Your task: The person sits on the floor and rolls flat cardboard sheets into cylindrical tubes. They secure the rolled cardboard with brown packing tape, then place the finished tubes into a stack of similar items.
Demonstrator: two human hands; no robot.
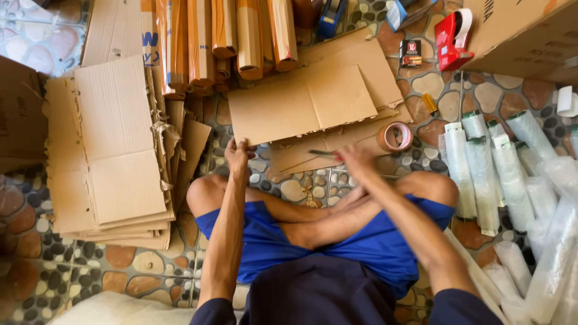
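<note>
I sit cross-legged on a pebble-patterned floor. My left hand (pixel 238 154) grips the near left corner of a flat brown cardboard sheet (pixel 301 105) lying in front of my knees. My right hand (pixel 354 159) is blurred and holds a thin dark tool (pixel 322 153), perhaps a knife, over the near edge of the lower cardboard pieces (pixel 313 153). A roll of brown tape (pixel 395 136) lies just right of the cardboard, close to my right hand.
A stack of cardboard sheets (pixel 117 156) lies at left. Paper-wrapped rolls (pixel 241 36) lean at the top. Several plastic-wrapped bottles (pixel 512 180) lie at right. A red tape dispenser (pixel 453 39), a blue dispenser (pixel 331 15) and a large carton (pixel 530 36) sit at the top right.
</note>
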